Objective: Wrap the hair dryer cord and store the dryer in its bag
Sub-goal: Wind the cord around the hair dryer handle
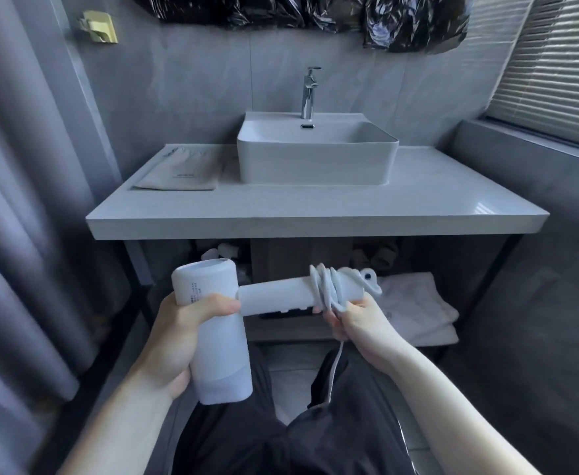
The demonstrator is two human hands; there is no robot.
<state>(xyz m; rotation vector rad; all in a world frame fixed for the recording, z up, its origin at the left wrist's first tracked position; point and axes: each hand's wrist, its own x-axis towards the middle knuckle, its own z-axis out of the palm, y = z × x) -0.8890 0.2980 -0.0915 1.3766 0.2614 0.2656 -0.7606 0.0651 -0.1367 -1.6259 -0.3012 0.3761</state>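
Observation:
A white hair dryer (pixel 212 341) is held in front of the vanity, its barrel upright and its handle pointing right. My left hand (pixel 178 337) grips the barrel, thumb across its front. Several turns of the white cord (pixel 329 286) lie around the far end of the handle. My right hand (pixel 356 320) pinches the cord just under those turns, and the loose length of cord hangs down from it over my lap. The beige storage bag (pixel 182 174) lies flat on the counter's left side, beside the basin.
A white basin (pixel 317 159) with a chrome tap (pixel 308 94) stands mid-counter on the pale vanity top (pixel 315 214). Folded white towels (pixel 418 310) lie on the shelf below. Grey curtain at left, window blinds at right, black plastic above.

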